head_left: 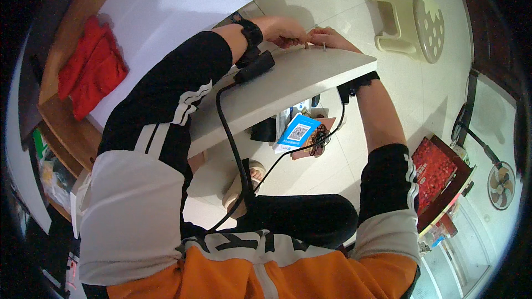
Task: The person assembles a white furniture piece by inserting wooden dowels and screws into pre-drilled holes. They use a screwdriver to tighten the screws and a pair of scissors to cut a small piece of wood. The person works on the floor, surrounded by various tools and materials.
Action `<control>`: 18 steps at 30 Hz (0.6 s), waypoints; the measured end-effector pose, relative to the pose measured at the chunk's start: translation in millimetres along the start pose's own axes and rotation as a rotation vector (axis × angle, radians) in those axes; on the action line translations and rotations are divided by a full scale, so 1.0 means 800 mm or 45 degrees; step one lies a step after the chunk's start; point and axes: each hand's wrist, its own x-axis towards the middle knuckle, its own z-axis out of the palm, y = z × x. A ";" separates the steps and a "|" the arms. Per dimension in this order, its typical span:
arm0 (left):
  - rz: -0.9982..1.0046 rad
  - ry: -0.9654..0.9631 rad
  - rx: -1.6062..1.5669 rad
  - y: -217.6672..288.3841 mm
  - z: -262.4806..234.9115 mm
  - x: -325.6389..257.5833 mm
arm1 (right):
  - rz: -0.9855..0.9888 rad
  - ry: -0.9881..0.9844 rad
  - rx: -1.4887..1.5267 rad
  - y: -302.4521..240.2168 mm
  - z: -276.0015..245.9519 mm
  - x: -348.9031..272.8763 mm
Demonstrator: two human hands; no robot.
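Observation:
A long pale board with an angled right end lies across in front of me. My left hand is at its far edge, fingers curled and closed; whatever they hold is too small to make out. Fingertip to fingertip with it, my right hand reaches round the board's right end, its fingers also pressed together. Just below the fingertips a small brownish peg stands up from the board. Beside it is a thin metal pin. Black bands with cabled devices sit on both wrists.
A black cable crosses the board. Beyond it, a cream plastic stool lies tipped on the tiled floor. Below are a blue leaflet and dark wires. Red cloth lies at left; a red box and a fan are at right.

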 end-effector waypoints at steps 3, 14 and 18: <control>0.029 0.102 -0.001 -0.003 0.000 -0.004 | -0.595 0.210 -0.622 0.011 0.000 -0.020; 0.003 -0.042 0.169 0.012 0.000 0.000 | -0.722 0.538 1.093 -0.048 0.047 -0.137; 0.068 -0.049 0.093 0.006 0.003 0.000 | -0.729 0.666 1.066 -0.055 0.056 -0.135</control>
